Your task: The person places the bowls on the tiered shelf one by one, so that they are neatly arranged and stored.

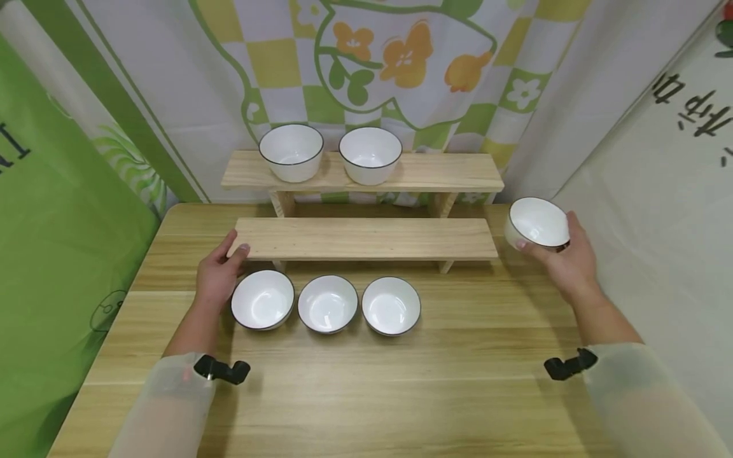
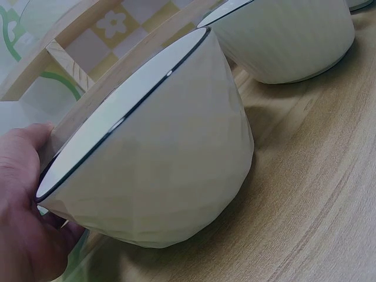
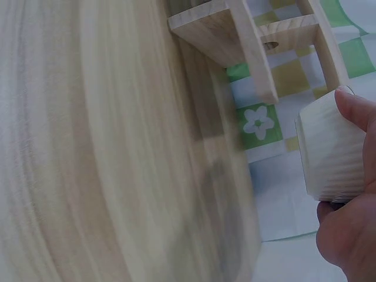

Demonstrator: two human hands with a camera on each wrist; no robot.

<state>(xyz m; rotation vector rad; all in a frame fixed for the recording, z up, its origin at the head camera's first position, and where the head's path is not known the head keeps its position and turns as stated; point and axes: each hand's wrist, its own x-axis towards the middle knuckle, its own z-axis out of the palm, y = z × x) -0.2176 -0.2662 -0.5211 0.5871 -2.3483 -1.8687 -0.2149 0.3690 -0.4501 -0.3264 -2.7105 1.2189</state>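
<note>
A white bowl (image 1: 537, 222) with a dark rim is in my right hand (image 1: 572, 264), held off the right end of the two-tier wooden shelf (image 1: 366, 238). The thumb lies on its near side; in the right wrist view the fingers grip the ribbed bowl (image 3: 332, 153) from both sides. My left hand (image 1: 219, 275) grips the left end of the lower tier, thumb on top. Beside that hand stands a white bowl (image 1: 263, 299), first in a row with a second bowl (image 1: 328, 305) and a third bowl (image 1: 391, 306). The near bowl (image 2: 158, 141) partly hides the left hand in its wrist view.
Two more white bowls stand on the upper tier, a left one (image 1: 292, 152) and a right one (image 1: 370, 156). The shelf stands at the back of a wood-grain table (image 1: 401, 394). Patterned curtain (image 1: 275, 63) hangs behind, with green cloth (image 1: 63, 222) to the left.
</note>
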